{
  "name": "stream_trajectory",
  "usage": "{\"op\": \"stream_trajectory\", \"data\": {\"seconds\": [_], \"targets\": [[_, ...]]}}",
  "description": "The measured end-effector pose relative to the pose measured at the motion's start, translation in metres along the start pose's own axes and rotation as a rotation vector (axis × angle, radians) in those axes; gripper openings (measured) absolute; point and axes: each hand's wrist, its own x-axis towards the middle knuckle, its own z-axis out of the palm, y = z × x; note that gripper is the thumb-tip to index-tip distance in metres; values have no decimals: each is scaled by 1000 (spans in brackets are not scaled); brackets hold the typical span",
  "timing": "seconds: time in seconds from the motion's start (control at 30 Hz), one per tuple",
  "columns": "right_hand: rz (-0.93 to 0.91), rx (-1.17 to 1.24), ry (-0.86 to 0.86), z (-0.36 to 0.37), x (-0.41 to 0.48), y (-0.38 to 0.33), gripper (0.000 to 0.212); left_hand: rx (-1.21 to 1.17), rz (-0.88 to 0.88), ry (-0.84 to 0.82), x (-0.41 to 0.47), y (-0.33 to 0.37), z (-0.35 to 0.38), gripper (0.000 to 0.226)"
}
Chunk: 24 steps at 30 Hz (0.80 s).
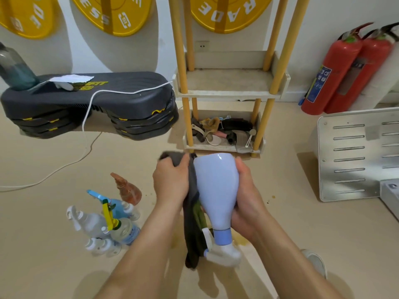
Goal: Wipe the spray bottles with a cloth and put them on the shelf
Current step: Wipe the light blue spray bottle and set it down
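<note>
One pale blue spray bottle [216, 186] and one dark cloth [191, 223] sit between two hands, a left hand [170, 180] and a right hand [246, 190]. The floor cluster of spray bottles [112, 221] numbers at least five; blur hides the exact count. Also: two red fire extinguishers [332, 76], three yellow weight plates [112, 16], one black step platform [97, 98], one shelf [228, 94] with four yellow posts and two tiers in view, one slotted metal panel [349, 160], one white cable [129, 91].

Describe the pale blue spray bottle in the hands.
The pale blue spray bottle looks smooth, glossy plastic, pear-shaped, held with its base pointing away from the camera, darker blue collar and white trigger head nearest it. The right hand grips its right side; the left hand presses a dark cloth against its left side.
</note>
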Motion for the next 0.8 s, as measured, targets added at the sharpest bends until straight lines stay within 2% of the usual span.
{"op": "stream_trajectory", "data": {"seconds": [0.1, 0.2, 0.3, 0.37, 0.4, 0.47, 0.53, 0.6, 0.7, 0.73, 0.8], "targets": [[-10, -29, -169, -7, -8, -12, 69, 298, 84, -145, 0, 0, -18, 39], [-164, -326, -205, -10, -19, -20, 64, 413, 253, -90, 5, 23, -47, 44], [-429, -731, -300, -7, -29, -24, 56, 109, 297, -103, 1, 53, -73, 45], [-527, -874, -317, -2, -32, -27, 62, -120, 296, -275, -13, 69, -78, 53], [-557, -891, -306, -1, -32, -27, 63, -144, 353, -360, -22, 70, -77, 57], [-591, -874, -282, 1, -34, -29, 50, -11, 627, -461, -38, 61, -70, 52], [-569, -844, -249, 3, -38, -29, 41, 58, 782, -431, -39, 38, -60, 39], [-532, -822, -217, 6, -40, -23, 49, -49, 643, -370, -35, 24, -57, 28], [-443, -592, -219, 15, -43, -9, 57, -321, 311, -421, -37, 27, -52, 35], [-390, -472, -218, 19, -44, -6, 58, -348, 289, -420, -40, 30, -50, 40], [-247, -207, -209, 23, -46, -5, 52, -276, 327, -319, -45, 31, -42, 45]]}}
